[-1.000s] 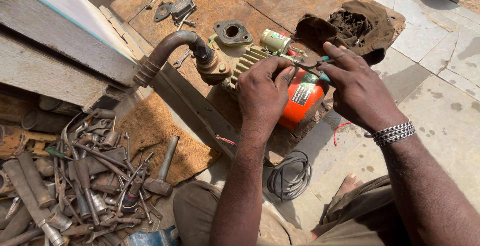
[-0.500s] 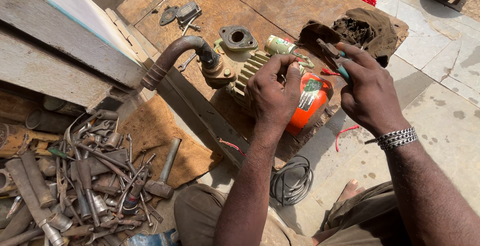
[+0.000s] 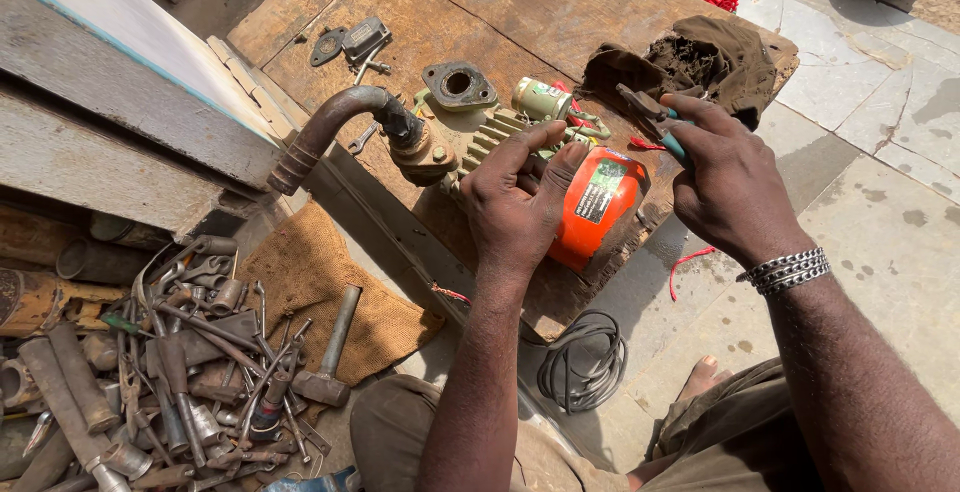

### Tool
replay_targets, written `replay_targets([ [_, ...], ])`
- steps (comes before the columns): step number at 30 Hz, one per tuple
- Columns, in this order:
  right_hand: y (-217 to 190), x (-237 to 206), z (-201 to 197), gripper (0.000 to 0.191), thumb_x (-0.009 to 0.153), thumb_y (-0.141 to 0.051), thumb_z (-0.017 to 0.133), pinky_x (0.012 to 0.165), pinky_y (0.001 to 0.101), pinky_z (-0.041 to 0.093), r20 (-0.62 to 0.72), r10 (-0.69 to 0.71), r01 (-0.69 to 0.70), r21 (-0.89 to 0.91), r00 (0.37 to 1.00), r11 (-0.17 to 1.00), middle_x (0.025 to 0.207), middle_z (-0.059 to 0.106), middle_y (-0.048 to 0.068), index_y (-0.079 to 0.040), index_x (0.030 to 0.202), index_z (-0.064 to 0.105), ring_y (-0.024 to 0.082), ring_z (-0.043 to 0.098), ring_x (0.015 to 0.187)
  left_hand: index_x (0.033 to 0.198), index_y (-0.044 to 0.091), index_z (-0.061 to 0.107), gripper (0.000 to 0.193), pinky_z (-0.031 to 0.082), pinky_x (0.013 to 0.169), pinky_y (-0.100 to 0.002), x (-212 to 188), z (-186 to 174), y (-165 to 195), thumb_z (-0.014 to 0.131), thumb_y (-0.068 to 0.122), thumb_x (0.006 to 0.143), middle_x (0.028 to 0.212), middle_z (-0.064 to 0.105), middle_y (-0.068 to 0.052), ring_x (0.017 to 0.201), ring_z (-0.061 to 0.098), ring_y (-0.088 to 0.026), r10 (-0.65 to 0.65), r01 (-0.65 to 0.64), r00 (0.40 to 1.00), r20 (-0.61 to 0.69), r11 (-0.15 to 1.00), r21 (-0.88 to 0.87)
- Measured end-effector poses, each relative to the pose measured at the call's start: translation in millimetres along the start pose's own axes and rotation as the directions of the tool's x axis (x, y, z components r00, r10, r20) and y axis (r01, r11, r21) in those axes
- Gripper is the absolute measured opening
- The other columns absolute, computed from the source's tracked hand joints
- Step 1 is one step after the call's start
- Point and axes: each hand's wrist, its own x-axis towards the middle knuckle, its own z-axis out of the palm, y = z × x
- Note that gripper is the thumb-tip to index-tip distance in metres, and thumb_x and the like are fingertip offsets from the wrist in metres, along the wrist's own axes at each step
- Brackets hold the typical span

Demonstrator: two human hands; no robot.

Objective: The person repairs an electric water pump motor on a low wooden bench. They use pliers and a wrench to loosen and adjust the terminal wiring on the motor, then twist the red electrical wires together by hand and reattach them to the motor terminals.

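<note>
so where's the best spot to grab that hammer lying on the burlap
Probably the handle of the hammer, near its upper free end, coming from above. It lies flat on the burlap sack, head toward the tool pile, so that end has the most room.

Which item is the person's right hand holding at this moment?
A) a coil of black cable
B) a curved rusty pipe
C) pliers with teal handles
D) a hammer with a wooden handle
C: the right hand grips the teal-handled pliers above the wooden bench, while the left hand rests on the orange-capped finned motor.
</note>
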Motion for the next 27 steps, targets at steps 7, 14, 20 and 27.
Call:
replay_targets([
  [7,6.0,1.4,-8.1,0.058,0.068,0.01,0.056,0.098,0.0463,0.053,0.173,-0.092,0.091,0.015,0.98,0.996,0.146,0.058,0.011,-0.003,0.123,0.069,0.033,0.063,0.12,0.107,0.005,0.076,0.015,0.064,0.073,-0.029,3.6,-7.5,1.7,0.073,0.013,0.095,0.098,0.076,-0.008,0.087,0.077,-0.016,0.073,-0.084,0.995,0.065,0.981,0.175],
  [14,-7.3,8.4,7.0,0.031,0.095,-0.009,0.068,0.084,0.0352,0.06,0.08,0.132,-0.151,0.343,0.988,0.927,0.13,0.069,0.005,-0.011,0.126,0.073,0.02,0.073,0.095,0.103,0.004,0.075,0.013,0.064,0.074,-0.031,5.6,-16.6,4.1,0.072,0.01,0.092,0.097,0.075,-0.009,0.087,0.077,-0.017,0.056,-0.078,0.99,0.127,0.981,0.178],
  [20,-21.5,31.5,23.9,0.033,0.088,-0.009,0.086,0.089,0.0312,0.06,-0.164,-0.115,0.181,0.476,0.98,0.861,0.117,0.07,0.007,-0.008,0.12,0.076,0.018,0.071,0.104,0.104,0.003,0.075,0.014,0.064,0.079,-0.032,3.8,-17.5,0.7,0.074,0.008,0.091,0.101,0.074,-0.01,0.092,0.077,-0.018,0.138,-0.163,0.98,0.147,0.97,0.179],
  [27,-24.0,38.2,30.8,0.011,0.093,-0.003,0.078,0.089,0.0284,0.061,-0.153,-0.049,0.125,0.546,0.987,0.828,0.114,0.072,0.004,-0.004,0.104,0.074,0.014,0.073,0.101,0.109,0.007,0.069,0.028,0.065,0.077,-0.03,11.2,-20.8,12.5,0.075,0.01,0.082,0.101,0.073,-0.007,0.087,0.077,-0.016,-0.006,-0.032,0.978,0.211,0.983,0.179],
])
